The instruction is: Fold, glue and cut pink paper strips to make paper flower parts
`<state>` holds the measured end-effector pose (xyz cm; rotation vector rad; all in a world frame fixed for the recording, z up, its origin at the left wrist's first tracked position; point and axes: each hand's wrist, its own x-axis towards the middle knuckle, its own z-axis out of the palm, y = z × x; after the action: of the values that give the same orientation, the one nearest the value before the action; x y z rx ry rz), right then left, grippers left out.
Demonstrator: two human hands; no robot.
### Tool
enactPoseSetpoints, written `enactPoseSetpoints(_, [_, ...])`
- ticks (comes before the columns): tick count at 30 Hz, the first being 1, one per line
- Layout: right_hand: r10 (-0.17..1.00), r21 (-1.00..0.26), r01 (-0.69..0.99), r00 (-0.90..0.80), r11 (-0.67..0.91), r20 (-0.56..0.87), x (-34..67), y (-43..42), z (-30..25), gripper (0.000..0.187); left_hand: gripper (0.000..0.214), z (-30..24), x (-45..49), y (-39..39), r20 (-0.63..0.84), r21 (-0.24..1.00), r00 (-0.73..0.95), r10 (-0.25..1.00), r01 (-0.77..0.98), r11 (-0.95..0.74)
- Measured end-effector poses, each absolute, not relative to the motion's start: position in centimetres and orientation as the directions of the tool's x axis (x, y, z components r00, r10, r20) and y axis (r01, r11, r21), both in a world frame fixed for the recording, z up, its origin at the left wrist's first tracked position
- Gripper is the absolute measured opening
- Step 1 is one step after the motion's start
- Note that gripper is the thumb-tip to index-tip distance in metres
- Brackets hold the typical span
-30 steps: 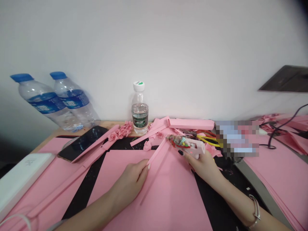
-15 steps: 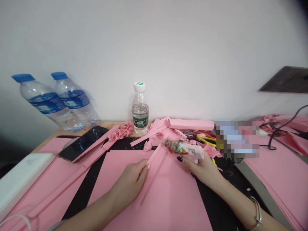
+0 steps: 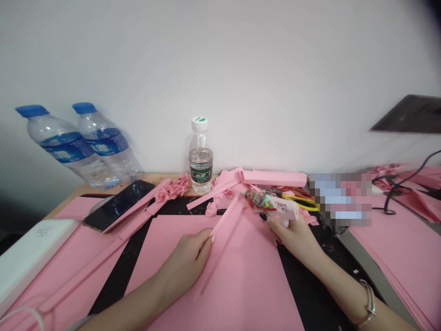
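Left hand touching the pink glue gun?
Apart: the head view shows a plain gap between the left hand and the pink glue gun.

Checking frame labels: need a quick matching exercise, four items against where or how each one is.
Items:
1. glue gun
2. phone
3. white-capped bottle
4. paper strip

States:
A. at the fingertips of the left hand
B. standing upright by the wall
C. held in the right hand
D. lying screen up

Pairs: 1-C, 2-D, 3-B, 4-A
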<state>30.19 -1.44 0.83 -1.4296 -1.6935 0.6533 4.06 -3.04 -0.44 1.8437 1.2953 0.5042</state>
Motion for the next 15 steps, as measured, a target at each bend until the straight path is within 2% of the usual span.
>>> enactPoseSetpoints(3, [0.965,-0.812,0.537,-0.237,0.228,0.115,30.0,-1.9,0.9,0.019,0.031,-0.4,4.1,-3.0,-0.112,0.79,0.399,0.91,0.591,-0.162])
enactPoseSetpoints(5, [0.96,-0.799,0.56,-0.271,0.22,0.075,29.9,-2.0,0.8,0.017,0.031,-0.3,4.1,-3.0,-0.116,0.789,0.412,0.904,0.591,-0.168])
enactPoseSetpoints(12, [0.965,-0.782,0.592,0.025,0.195,0.259,30.3,-0.9,1.0,0.029,0.033,-0.3,4.0,-3.0,-0.142,0.789,0.424,0.895,0.594,-0.156])
enactPoseSetpoints(15, [0.961,-0.786,0.584,0.034,0.204,0.275,30.3,-1.0,1.5,0.025,0.033,-0.2,4.0,-3.0,-0.14,0.793,0.408,0.902,0.592,-0.145])
